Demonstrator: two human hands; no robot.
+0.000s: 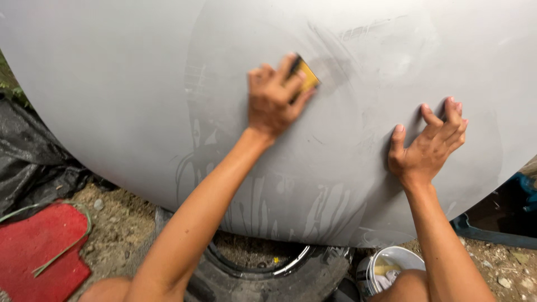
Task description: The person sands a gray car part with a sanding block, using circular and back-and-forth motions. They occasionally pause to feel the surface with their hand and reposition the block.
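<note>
While left hand (274, 100) fingers clamp a yellow sanding block (306, 75) on grey panel (123, 95), right hand (428, 146) fingers spread, white tin (386, 268) below.

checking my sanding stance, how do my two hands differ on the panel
The left hand presses a yellow pad flat against the grey panel; the right hand holds nothing. The left sits higher, near the panel's middle; the right sits lower and further right, fingers spread and bent. Both touch the panel.
</note>
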